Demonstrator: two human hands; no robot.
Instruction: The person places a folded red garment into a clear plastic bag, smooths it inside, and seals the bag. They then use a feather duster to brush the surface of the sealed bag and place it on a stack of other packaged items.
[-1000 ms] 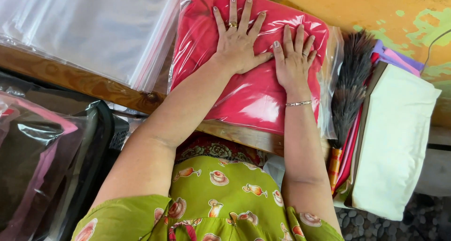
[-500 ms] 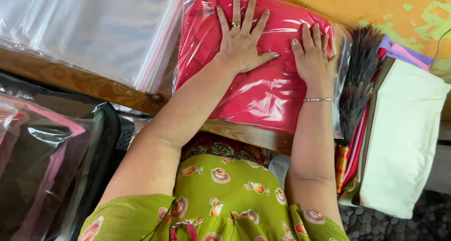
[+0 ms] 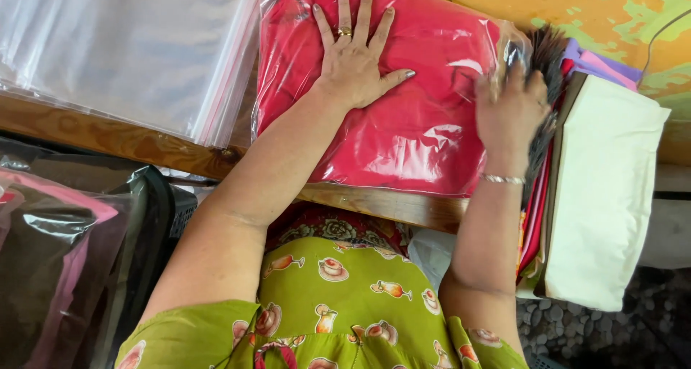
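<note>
A: Biggest first. One stack of clear plastic bags (image 3: pixel 122 52), top left on the wooden table (image 3: pixel 108 135); sheets flat, edges flush, count within the stack not readable

B: Next?

A: One red folded garment in a clear plastic bag (image 3: pixel 425 124), centre of the table, near edge close to the table's front edge. Glossy film, creased highlights. No label visible on it

B: To the right?

A: One cream fabric bag (image 3: pixel 604 196), upright on its side, just beside the packed garment. Between them a few flat coloured pieces, red and pink, on edge; purple and pink layers (image 3: pixel 601 63) show above the cream bag. One dark bristly brush (image 3: pixel 547 52) pokes up at the packet's right corner

B: Low left?

A: Dark plastic-wrapped bundles (image 3: pixel 65 261), at least two, one with a pink band. Below table level

B: Hands?

A: Two, both the person's. Left hand (image 3: pixel 356 60) flat, fingers spread, palm down on the top of the red packet, pressing, not grasping. One ring on it. Right hand (image 3: pixel 507 110) at the packet's right edge, fingers curled over the film there; blurred, so cannot tell if it truly grips. One thin bracelet (image 3: pixel 502 179) at that wrist
</note>
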